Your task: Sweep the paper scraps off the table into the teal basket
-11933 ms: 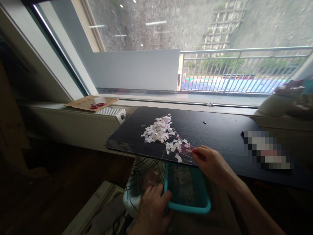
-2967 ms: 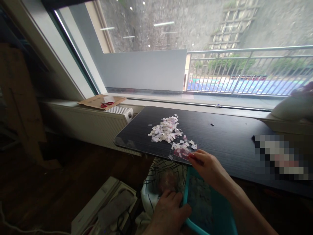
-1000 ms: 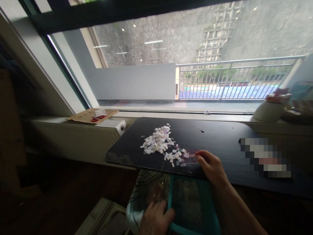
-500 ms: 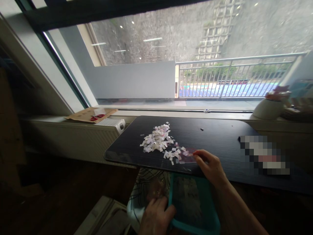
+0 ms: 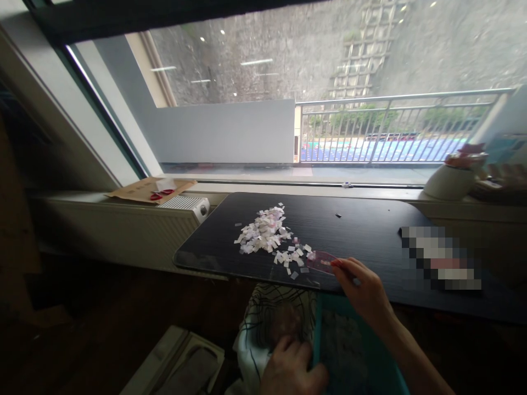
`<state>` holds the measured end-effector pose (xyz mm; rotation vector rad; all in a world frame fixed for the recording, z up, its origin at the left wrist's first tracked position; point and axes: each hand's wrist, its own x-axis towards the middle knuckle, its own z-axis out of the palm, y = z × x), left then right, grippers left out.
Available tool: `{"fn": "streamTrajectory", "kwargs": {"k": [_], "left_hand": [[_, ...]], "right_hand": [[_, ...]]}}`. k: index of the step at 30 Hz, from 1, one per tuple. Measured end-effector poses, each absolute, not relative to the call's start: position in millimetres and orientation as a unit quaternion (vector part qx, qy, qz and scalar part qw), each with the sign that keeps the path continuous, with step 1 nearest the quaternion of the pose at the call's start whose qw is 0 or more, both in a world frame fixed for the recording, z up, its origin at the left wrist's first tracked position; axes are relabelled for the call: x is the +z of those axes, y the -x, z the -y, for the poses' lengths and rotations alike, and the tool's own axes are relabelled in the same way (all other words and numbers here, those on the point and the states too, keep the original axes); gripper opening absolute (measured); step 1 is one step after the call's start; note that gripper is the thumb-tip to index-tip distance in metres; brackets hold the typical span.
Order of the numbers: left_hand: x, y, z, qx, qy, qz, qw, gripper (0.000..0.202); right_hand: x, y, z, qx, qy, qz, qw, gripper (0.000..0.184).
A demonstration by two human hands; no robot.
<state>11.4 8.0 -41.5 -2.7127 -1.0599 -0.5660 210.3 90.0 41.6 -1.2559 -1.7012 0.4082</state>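
My right hand (image 5: 360, 282) is closed, pinching the right end of a thin pink see-through piece (image 5: 323, 262) just over the front of the dark table. The far end of the piece touches a few loose paper bits (image 5: 294, 255). Behind them lies a heap of small white and pale pink paper squares (image 5: 263, 230). Below the table edge, my left hand (image 5: 293, 366) grips the left rim of a teal bin (image 5: 316, 334), thumb over the inner side. Greyish contents (image 5: 343, 343) show dimly in it. A blurred brownish shape lies beyond my left fingers.
The black table (image 5: 313, 219) stands against the windowsill. A small dark object (image 5: 338, 215) and a pixelated item (image 5: 442, 258) lie on it. Red-handled scissors (image 5: 161, 194) rest on brown paper (image 5: 135, 192) above the radiator (image 5: 181, 219). A white pot (image 5: 447, 182) stands right.
The teal bin and my left hand have moved right. My right hand has drawn the pink piece slightly right, off the loose paper bits, so more of it shows.
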Motion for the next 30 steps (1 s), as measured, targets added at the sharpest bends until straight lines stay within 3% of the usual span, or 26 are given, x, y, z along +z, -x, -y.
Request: {"fn": "streamTrajectory", "kwargs": {"k": [4,7,13,30], "left_hand": [[-17.7,-18.1,-14.3,-0.165,0.911,0.371,0.064,0.018],[2.2,-22.9,-18.9,-0.102,0.927,0.36,0.021,0.037],[30.5,-33.4,-21.5,0.002,0.918,0.393,-0.046,0.033],[38.5,-24.9,-16.8,-0.033,0.9,0.427,-0.081,0.03]], "right_hand": [[47.8,-211.3,-84.4,0.204,0.47,0.729,0.454,0.015],[57.2,-209.6,-89.4,0.208,0.451,0.745,0.445,0.015],[68.7,-203.9,-95.0,0.214,0.453,0.769,0.397,0.016],[67.8,-196.8,-92.5,0.233,0.444,0.767,0.4,0.016]]}}
